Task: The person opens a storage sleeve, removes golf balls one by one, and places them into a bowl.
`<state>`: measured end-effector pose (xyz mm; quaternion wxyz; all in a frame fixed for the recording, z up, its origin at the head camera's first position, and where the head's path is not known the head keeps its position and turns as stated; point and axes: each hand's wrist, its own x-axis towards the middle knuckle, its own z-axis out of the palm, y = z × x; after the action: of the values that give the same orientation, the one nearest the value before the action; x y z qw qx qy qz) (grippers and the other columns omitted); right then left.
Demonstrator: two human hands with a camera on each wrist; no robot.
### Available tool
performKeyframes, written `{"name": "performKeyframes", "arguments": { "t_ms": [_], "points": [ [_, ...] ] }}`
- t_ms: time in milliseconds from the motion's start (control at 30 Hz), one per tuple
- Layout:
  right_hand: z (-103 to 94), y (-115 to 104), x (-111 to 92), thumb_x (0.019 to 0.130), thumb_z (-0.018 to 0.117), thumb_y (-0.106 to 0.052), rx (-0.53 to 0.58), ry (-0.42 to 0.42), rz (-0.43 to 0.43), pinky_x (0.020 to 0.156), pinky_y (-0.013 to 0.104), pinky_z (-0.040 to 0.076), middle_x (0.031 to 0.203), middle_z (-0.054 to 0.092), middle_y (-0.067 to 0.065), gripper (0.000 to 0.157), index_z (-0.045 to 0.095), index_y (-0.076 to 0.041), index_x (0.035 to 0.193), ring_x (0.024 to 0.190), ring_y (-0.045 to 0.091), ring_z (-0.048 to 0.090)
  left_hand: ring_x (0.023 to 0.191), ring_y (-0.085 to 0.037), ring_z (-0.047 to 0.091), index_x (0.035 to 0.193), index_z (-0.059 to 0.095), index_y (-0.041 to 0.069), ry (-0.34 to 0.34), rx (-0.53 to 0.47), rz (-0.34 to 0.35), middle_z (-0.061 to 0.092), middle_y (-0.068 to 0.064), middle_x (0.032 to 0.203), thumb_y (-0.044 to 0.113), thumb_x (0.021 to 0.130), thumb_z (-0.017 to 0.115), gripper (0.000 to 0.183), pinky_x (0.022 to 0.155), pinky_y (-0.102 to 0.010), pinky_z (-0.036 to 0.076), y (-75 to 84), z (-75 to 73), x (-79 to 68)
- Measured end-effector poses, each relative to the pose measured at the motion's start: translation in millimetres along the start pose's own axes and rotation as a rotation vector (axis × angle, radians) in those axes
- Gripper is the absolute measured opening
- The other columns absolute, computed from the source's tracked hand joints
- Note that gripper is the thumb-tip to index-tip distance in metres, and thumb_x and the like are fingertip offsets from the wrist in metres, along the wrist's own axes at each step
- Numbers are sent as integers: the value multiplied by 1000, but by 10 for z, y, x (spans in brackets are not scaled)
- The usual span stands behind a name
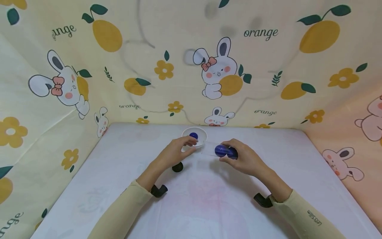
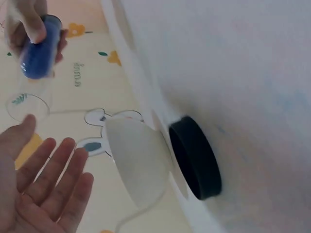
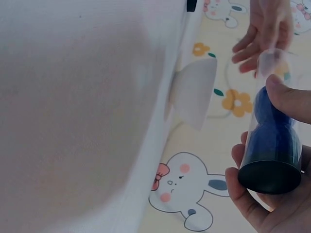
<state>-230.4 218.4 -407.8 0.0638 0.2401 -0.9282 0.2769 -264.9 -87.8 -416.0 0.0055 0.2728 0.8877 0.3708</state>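
My right hand (image 1: 245, 160) grips a clear plastic tube (image 1: 209, 149) with a black end cap (image 3: 269, 177). Two dark blue balls (image 1: 221, 150) sit inside, one against the other at the capped end. Held above the table, the tube lies sideways, its clear end towards my left hand (image 1: 174, 152). That hand holds nothing; in the left wrist view its fingers are spread and relaxed, close to the clear end. Behind it stands a white bowl (image 2: 136, 162) with a blue ball (image 1: 193, 135) in it. A round black lid (image 1: 177, 167) rests on the table below the left hand.
A pale cloth covers the table (image 1: 191, 205). Behind it and at both sides hang fabric walls (image 1: 179, 33) printed with rabbits and oranges. The bowl is near the table's back edge. Each wrist carries a black camera mount (image 1: 263, 200).
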Motion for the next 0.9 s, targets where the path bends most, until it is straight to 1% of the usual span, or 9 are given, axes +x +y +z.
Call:
{"name": "performKeyframes", "arguments": {
  "t_ms": [100, 167, 233, 333, 433, 767, 900],
  "points": [
    [0, -2, 1, 92, 88, -31, -5, -4, 5, 96, 55, 59, 128, 70, 9, 55, 67, -12, 139, 112, 30, 66, 125, -24, 67, 143, 65, 14, -15, -82, 36, 73, -4, 134, 30, 104, 74, 43, 112, -56, 52, 58, 4, -19],
    [0, -3, 3, 92, 88, -31, -6, -3, 1, 95, 54, 59, 127, 70, 8, 55, 67, -12, 139, 110, 29, 66, 125, -24, 67, 144, 64, 14, -19, -119, 57, 72, -3, 133, 31, 104, 75, 45, 113, -54, 52, 86, 6, -31],
    [2, -2, 7, 91, 89, -31, -6, 1, -9, 94, 52, 59, 126, 70, 7, 55, 67, -13, 138, 109, 28, 66, 125, -23, 68, 145, 63, 15, -23, -136, 74, 72, -4, 134, 32, 104, 75, 46, 112, -51, 53, 96, 15, -36],
    [4, 0, 13, 91, 90, -32, -10, 7, -25, 92, 50, 59, 125, 70, 6, 54, 68, -13, 137, 107, 26, 67, 124, -23, 68, 145, 62, 15, -26, -134, 89, 73, -7, 134, 31, 103, 75, 46, 112, -46, 54, 105, 29, -40],
    [1, 1, 19, 90, 90, -32, -14, 9, -37, 92, 50, 59, 125, 70, 6, 54, 68, -13, 137, 108, 26, 67, 123, -24, 69, 145, 62, 14, -25, -131, 96, 73, -8, 133, 30, 103, 76, 47, 112, -45, 54, 97, 47, -37],
    [-16, -4, 33, 90, 91, -30, -33, 7, -47, 89, 46, 59, 121, 70, 5, 53, 70, -13, 135, 103, 24, 65, 119, -19, 71, 143, 63, 14, -9, -120, 102, 74, 0, 130, 25, 101, 79, 46, 110, -42, 56, 72, 86, -31],
    [-31, -4, 42, 89, 91, -31, -32, 3, -44, 89, 45, 59, 122, 70, 5, 54, 70, -13, 136, 103, 24, 65, 119, -19, 71, 143, 62, 14, -9, -126, 102, 74, -2, 131, 24, 101, 79, 47, 109, -41, 56, 78, 91, -30]
  ]
}}
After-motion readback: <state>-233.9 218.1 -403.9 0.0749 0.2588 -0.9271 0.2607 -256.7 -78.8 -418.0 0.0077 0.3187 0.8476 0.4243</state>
